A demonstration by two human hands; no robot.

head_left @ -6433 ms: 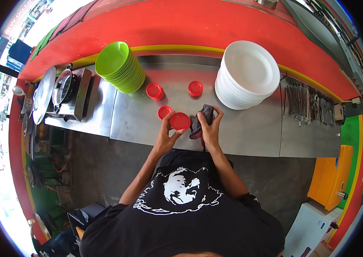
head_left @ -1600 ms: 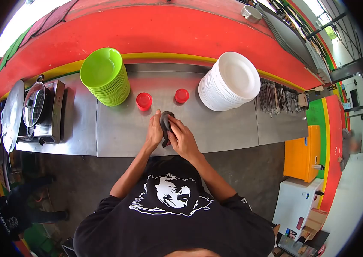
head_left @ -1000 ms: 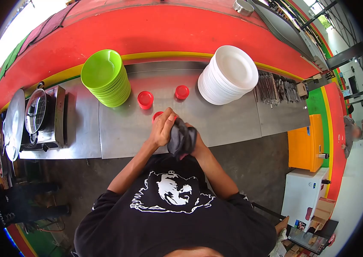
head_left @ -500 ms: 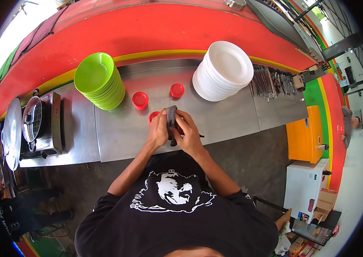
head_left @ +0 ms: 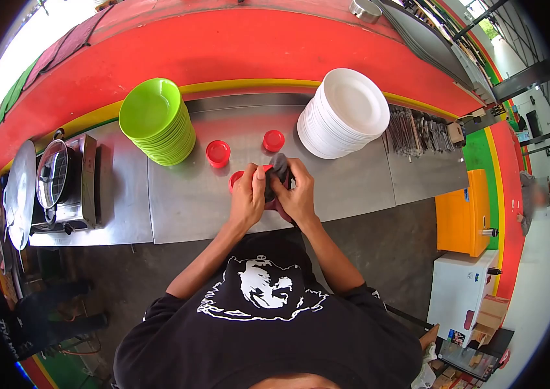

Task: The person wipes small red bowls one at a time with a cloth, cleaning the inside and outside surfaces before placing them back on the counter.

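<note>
My left hand (head_left: 248,201) is closed around a small container with a red lid (head_left: 267,168), mostly hidden by fingers and cloth. Bunched in my right hand (head_left: 297,196) is a dark grey cloth (head_left: 279,166), pressed against that container. Both hands meet just above the steel counter. Close beside the left hand's fingers stands another red-lidded container (head_left: 235,179), partly covered. Farther back are two more, a left red-lidded jar (head_left: 218,153) and a right red-lidded jar (head_left: 273,141).
Green plates (head_left: 153,113) are stacked at the back left of the steel counter (head_left: 346,188), white plates (head_left: 356,104) at the back right. Cutlery (head_left: 421,133) lies farther right. A stove (head_left: 83,185) with a lidded pan occupies the left end. Behind runs a red ledge (head_left: 242,48).
Both hands have turned the cloth-wrapped item, and a red lid now shows between them. The right hand has shifted slightly right and its grip on the cloth has changed.
</note>
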